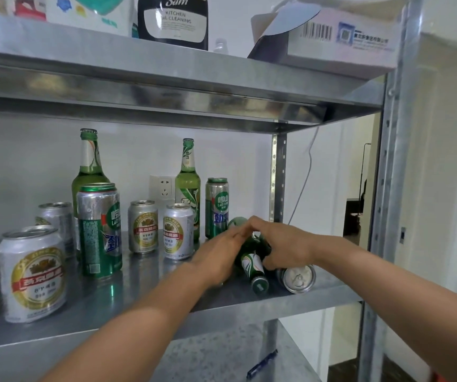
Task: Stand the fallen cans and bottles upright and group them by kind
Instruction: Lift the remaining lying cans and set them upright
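Left hand [222,252] lay flat against and right hand [282,244] curled round the fallen bottle [250,264] — lifted carelessly, its neck could sweep the lying can [297,277] off the shelf [144,285].

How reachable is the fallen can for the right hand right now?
Probably yes. The fallen can lies at the front of the shelf, just below the right hand, with nothing over it. That hand is on the fallen bottle beside it, so it must let go first.
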